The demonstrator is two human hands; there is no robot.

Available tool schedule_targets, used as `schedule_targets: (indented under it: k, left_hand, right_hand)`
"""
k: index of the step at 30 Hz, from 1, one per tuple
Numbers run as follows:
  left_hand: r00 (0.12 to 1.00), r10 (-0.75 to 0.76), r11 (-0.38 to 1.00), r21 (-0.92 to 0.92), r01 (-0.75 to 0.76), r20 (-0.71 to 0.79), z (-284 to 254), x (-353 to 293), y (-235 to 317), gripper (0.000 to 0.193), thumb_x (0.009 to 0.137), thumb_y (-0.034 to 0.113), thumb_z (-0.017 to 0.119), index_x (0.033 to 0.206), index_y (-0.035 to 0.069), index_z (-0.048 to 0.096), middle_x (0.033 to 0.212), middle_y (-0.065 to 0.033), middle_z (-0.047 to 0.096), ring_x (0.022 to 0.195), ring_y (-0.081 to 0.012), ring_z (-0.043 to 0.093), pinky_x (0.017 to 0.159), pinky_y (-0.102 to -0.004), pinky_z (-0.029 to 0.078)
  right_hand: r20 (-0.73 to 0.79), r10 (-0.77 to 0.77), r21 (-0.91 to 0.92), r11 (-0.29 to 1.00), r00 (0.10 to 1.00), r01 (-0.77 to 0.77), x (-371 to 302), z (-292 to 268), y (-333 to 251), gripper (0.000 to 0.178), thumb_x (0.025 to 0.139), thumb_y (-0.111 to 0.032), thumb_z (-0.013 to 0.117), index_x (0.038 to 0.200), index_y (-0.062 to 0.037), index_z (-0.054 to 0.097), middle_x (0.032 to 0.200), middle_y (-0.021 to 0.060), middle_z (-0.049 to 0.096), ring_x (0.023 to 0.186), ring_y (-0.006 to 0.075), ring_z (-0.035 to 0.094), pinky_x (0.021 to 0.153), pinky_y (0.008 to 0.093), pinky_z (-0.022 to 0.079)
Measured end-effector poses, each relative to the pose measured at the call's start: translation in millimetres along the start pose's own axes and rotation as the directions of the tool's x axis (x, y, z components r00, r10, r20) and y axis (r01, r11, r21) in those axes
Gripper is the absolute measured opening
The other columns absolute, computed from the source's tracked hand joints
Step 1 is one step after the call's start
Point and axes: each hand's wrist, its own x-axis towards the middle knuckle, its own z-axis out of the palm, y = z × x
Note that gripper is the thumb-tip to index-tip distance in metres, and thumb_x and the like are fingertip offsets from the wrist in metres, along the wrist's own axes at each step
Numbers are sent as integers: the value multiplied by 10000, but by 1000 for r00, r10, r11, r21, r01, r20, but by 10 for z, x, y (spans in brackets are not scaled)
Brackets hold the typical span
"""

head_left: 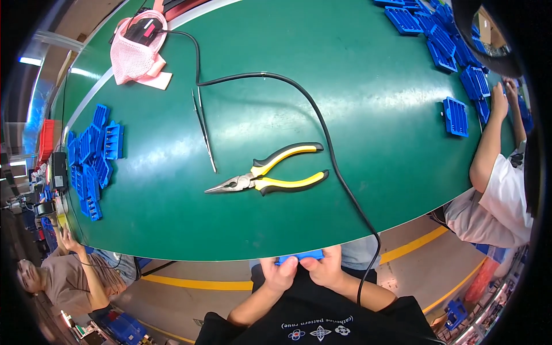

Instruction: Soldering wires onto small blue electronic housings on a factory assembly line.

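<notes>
At the near edge of the green table (230, 241), my left hand (279, 273) and my right hand (325, 268) grip a blue plastic part (307, 255) between them. Both thumbs lie along its near side, and most of the part is hidden by the fingers. Beyond my hands lie long-nose pliers (251, 181) with yellow and black handles, jaws pointing left and handles spread. Metal tweezers (203, 129) rest farther back, their tips toward the pliers.
A black cable (322, 115) curves across the table toward me from a pink mesh pouch (135, 54). Blue slotted trays are heaped at left (91, 155) and far right (440, 40); a single blue tray (455, 117) lies nearer. People work at left (75, 276) and right (494, 195).
</notes>
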Motion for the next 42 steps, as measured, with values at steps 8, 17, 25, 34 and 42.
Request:
schedule_targets:
  k: [8, 17, 25, 34, 42]
  left_hand:
    - [950, -72, 995, -49, 91, 303, -147, -64, 120, 535, 949, 362, 670, 1243, -77, 585, 1048, -119, 663, 806, -178, 649, 717, -299, 524]
    - [885, -263, 957, -11, 289, 385, -90, -106, 305, 691, 989, 535, 591, 1309, -75, 547, 1029, -131, 675, 739, -162, 655, 607, -276, 542]
    - [893, -241, 965, -3, 261, 381, -133, -110, 246, 604, 1032, 493, 531, 1236, -75, 568, 975, -129, 679, 704, -163, 661, 592, -275, 540]
    - [922, -155, 988, 32, 154, 356, -82, -78, 235, 511, 1043, 410, 547, 1187, -79, 576, 940, -136, 674, 692, -168, 669, 578, -270, 549]
    - [938, -120, 993, 22, 120, 325, -38, -90, 235, 523, 1041, 412, 551, 1178, -91, 575, 931, -144, 674, 666, -174, 671, 558, -276, 552]
  right_hand:
    - [208, 171, 210, 954, 963, -215, -62, -140, -184, 328, 961, -243, 716, 1163, 8, 654, 984, 93, 691, 756, 158, 663, 674, 297, 525]
    - [147, 287, 253, 914, 947, -316, -117, -81, -444, 259, 1022, -188, 622, 1152, 35, 642, 932, 85, 693, 657, 117, 637, 579, 261, 518]
    - [146, 297, 266, 907, 944, -327, -98, -83, -402, 253, 1027, -182, 610, 1147, 41, 627, 908, 81, 685, 671, 109, 625, 574, 263, 511]
    - [129, 277, 180, 938, 952, -297, -110, -95, -341, 335, 1028, -302, 614, 1070, 30, 626, 835, 55, 654, 639, 103, 604, 545, 257, 491]
    - [130, 291, 114, 945, 948, -306, -101, -117, -376, 317, 1030, -282, 601, 1074, 31, 626, 822, 55, 658, 626, 106, 610, 530, 256, 499]
